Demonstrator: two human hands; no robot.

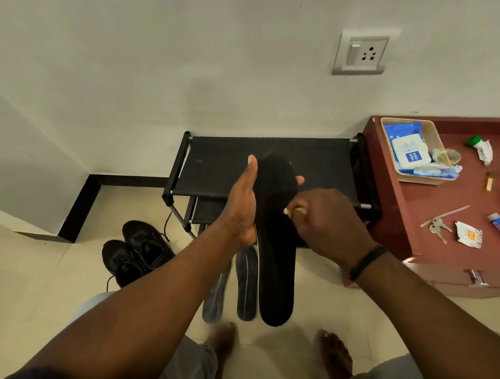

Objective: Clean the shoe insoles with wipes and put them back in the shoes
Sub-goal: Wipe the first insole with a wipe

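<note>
A long black insole (276, 266) stands upright in front of me, gripped along its left edge by my left hand (243, 206). My right hand (325, 222) is closed on a small white wipe (292, 211) pressed against the insole's middle. Two more dark insoles (246, 284) lie on the floor below, partly hidden by my arm and the held insole. A pair of black shoes (137, 253) sits on the tiled floor to the left. A blue wipes pack (407, 151) lies in a beige tray (417, 177) on the red cabinet.
A black shoe rack (215, 164) stands against the wall behind the insole. The red cabinet (445, 199) at right carries keys (438, 228), sachets and tubes. My bare feet (332, 359) are on the floor below.
</note>
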